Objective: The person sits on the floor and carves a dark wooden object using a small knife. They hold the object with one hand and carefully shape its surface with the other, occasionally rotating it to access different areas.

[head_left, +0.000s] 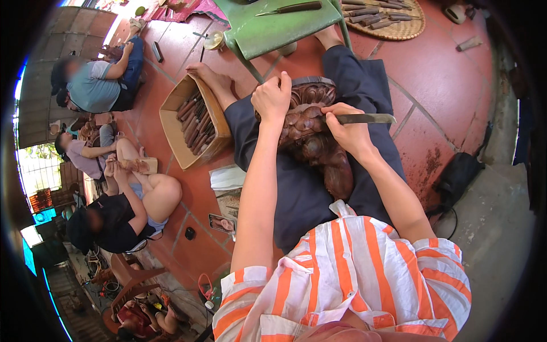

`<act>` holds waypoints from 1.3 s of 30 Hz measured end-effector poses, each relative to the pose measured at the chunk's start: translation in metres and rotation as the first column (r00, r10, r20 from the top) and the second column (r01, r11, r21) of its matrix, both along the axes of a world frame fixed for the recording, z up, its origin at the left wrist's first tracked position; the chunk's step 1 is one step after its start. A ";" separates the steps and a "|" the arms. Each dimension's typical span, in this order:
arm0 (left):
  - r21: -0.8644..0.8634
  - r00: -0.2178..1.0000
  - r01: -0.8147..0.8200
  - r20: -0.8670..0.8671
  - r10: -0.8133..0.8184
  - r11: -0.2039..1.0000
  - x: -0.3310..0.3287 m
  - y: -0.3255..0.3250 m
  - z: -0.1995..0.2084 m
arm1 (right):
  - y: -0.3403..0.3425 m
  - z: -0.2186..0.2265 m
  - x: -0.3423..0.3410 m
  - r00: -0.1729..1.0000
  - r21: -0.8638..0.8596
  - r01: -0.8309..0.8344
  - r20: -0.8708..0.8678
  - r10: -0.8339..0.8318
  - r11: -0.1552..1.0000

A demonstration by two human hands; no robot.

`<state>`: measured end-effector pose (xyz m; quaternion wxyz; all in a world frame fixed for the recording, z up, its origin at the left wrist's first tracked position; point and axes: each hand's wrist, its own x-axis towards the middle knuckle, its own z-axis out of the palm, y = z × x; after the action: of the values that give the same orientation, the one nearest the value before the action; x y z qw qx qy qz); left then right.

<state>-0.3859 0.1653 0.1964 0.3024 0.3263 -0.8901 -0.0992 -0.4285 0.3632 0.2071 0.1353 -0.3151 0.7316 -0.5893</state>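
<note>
A dark brown carved wooden figure (322, 139) lies across my lap between my thighs, its surface full of rounded relief. My left hand (272, 98) is closed at the carving's upper left edge, thumb raised; whatever its fingers hold is hidden. Fingers wrapped, my right hand (347, 131) grips a knife-like carving tool (367, 118) over the middle of the figure. The tool's long, flat, slightly curved end sticks out to the right, while a short dark end shows at my fingertips beside the wood.
A cardboard box (222, 139) of wooden-handled tools stands left of my leg. Ahead are a green chair (279, 34) bearing a knife (296, 7) and a woven tray (407, 31) of tools. A phone (222, 223) lies at left. Several people sit further left; a black bag (458, 179) is at right.
</note>
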 end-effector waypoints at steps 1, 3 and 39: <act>-0.006 1.000 -0.002 -0.003 0.002 1.000 0.000 0.000 0.000 | 0.000 0.000 0.001 1.000 -0.007 0.001 0.012 -0.001 1.000; -0.017 1.000 -0.005 -0.009 0.005 1.000 0.000 -0.001 0.000 | 0.000 0.001 0.001 0.999 -0.013 0.002 0.035 -0.002 1.000; 0.004 1.000 -0.008 -0.030 0.008 1.000 0.000 0.001 0.002 | 0.006 0.001 -0.011 0.986 0.034 -0.152 0.074 0.149 0.988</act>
<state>-0.3855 0.1659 0.1988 0.3154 0.3289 -0.8839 -0.1046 -0.4391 0.3696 0.2082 0.2115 -0.3454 0.7119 -0.5738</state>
